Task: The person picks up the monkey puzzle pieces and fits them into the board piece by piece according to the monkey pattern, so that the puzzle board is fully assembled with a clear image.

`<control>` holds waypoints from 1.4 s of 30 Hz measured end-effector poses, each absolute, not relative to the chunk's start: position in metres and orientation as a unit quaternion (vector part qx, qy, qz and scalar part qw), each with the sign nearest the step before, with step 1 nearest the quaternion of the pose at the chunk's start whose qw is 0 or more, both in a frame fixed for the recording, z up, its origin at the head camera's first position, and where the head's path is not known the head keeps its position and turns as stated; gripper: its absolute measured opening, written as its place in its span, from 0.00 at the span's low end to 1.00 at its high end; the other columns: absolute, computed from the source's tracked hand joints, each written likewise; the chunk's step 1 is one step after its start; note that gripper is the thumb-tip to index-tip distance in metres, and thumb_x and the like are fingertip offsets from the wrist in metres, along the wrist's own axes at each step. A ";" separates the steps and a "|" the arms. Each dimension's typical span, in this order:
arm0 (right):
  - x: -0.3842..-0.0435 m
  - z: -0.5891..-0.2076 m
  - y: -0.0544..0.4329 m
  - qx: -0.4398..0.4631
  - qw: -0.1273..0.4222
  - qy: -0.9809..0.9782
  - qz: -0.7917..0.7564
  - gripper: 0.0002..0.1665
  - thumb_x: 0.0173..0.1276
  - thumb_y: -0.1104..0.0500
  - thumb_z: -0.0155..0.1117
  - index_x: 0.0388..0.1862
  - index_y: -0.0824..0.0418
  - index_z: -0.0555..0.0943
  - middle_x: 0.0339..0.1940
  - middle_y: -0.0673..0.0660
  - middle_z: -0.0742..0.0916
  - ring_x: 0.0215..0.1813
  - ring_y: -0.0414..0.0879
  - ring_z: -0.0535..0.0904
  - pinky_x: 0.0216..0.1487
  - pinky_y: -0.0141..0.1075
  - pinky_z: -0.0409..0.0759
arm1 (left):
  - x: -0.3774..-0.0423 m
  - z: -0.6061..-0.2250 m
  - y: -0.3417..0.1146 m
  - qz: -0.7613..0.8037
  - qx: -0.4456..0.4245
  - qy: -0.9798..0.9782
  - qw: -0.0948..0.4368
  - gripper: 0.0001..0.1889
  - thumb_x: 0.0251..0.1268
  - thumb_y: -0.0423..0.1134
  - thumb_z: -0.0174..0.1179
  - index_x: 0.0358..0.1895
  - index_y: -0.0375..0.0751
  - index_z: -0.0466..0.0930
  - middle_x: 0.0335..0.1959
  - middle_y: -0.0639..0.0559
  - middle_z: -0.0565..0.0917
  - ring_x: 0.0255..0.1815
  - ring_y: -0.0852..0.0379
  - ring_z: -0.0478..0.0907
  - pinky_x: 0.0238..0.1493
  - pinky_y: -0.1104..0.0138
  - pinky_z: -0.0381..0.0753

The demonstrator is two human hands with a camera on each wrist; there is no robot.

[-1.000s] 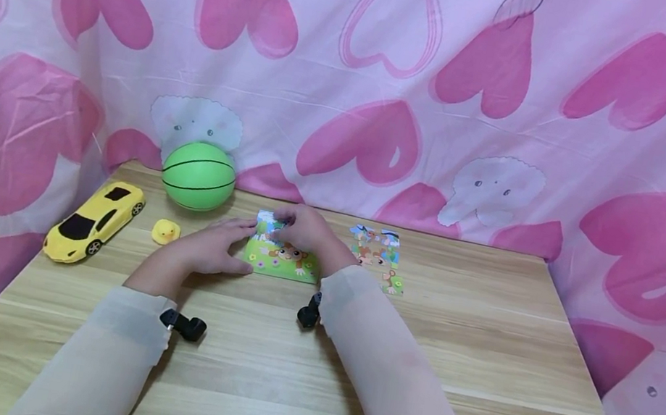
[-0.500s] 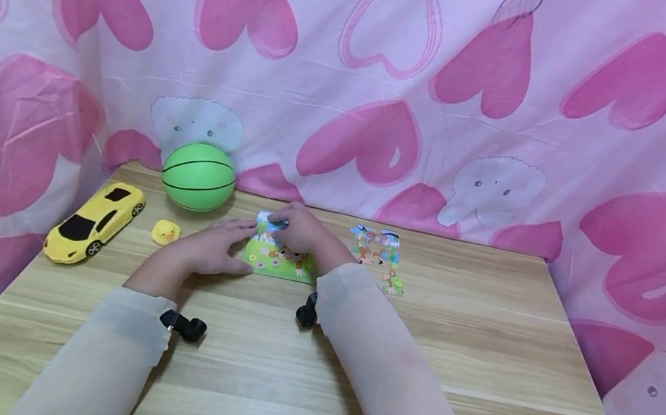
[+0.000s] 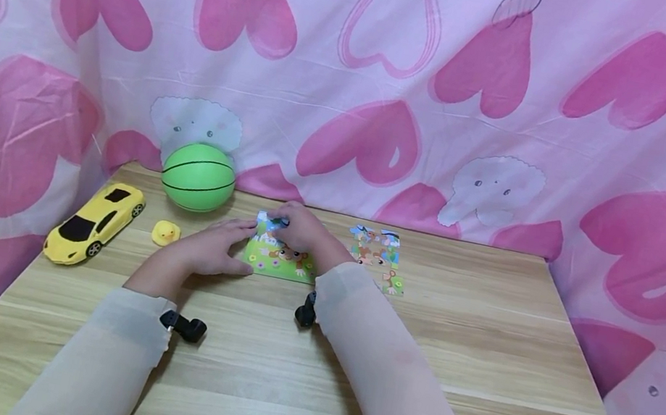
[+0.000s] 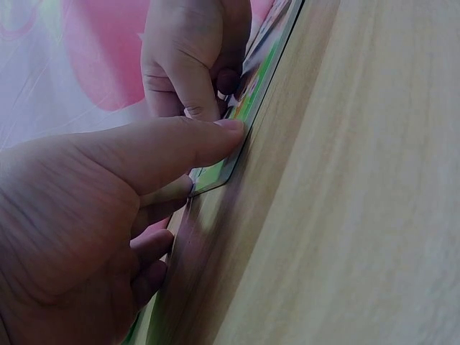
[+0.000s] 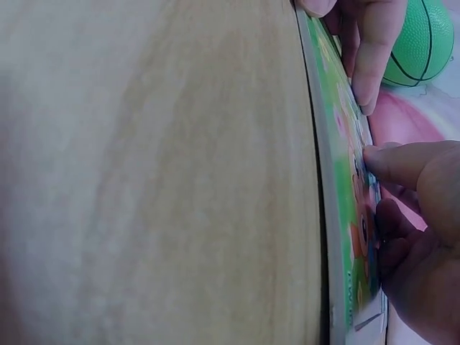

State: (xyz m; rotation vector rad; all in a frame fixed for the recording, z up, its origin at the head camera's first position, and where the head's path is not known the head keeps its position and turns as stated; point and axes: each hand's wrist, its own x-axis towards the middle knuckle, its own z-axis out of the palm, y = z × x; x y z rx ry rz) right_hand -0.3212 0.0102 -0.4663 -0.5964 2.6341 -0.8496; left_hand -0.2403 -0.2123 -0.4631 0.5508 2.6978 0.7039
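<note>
L hand (image 3: 216,247) spread on puzzle (image 3: 278,267) edge, R hand (image 3: 308,229) bent atop

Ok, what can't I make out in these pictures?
Puzzle board, head view: upper right hidden by the right hand.
Right hand, left wrist view: fingers partly behind left thumb.
Green ball, right wrist view: top edge cuts it.
Puzzle pieces, head view: fine picture details too small.

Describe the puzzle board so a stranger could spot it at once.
Find the wooden table below the pink heart-patterned curtain. Near its far edge, the left hand touches the puzzle board, a flat monkey picture, and the right hand is over it. Unlike the jagged puzzle pieces to its right, it has one straight green near side.
</note>
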 end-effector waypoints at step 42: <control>-0.304 -0.436 0.163 -0.131 0.072 0.894 -0.422 0.29 0.76 0.49 0.70 0.74 0.50 0.81 0.64 0.53 0.86 0.60 0.51 0.80 0.51 0.44 0.88 | -0.237 -0.461 -0.209 0.244 0.172 0.941 0.162 0.49 0.68 0.56 0.71 0.87 0.47 0.57 0.91 0.49 0.51 0.91 0.35 0.43 0.89 0.36 0.48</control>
